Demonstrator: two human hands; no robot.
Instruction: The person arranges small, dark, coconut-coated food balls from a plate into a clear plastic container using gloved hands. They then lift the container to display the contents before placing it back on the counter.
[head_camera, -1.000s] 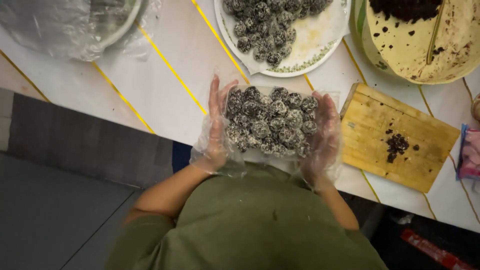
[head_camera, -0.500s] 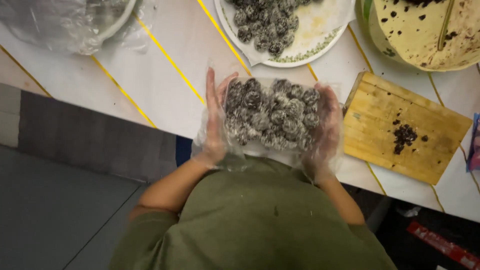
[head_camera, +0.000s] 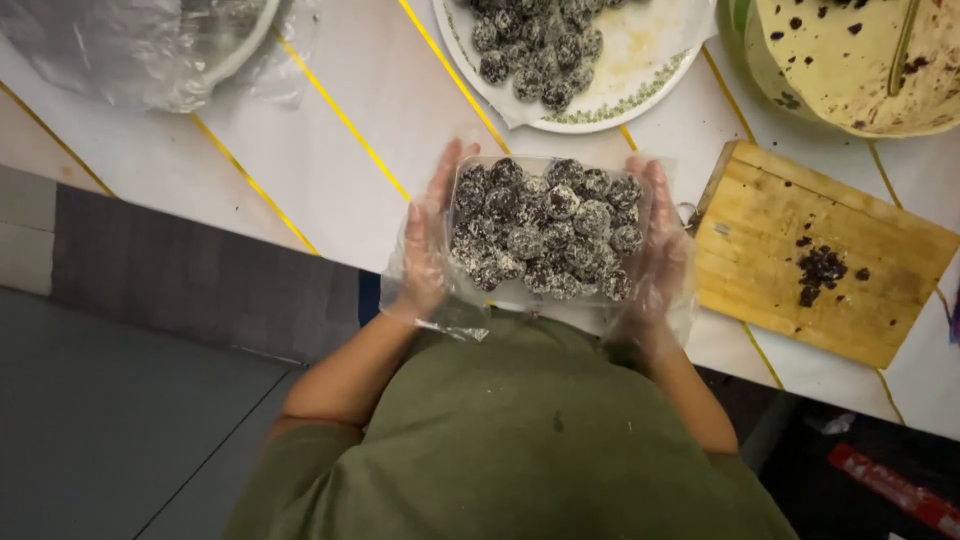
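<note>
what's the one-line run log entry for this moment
left hand: on tub side | right hand: on tub side | clear tub: full of coated balls | wooden board: right of tub

A white table crossed by thin yellow lines fills the upper part of the view, its near edge running slantwise. Left of the grip and below that edge, a dark grey carpet strip lies beside a smoother grey floor. Below and right of the grip the floor is dark and shadowed. The light is soft and indoor, falling evenly on the tabletop.
</note>
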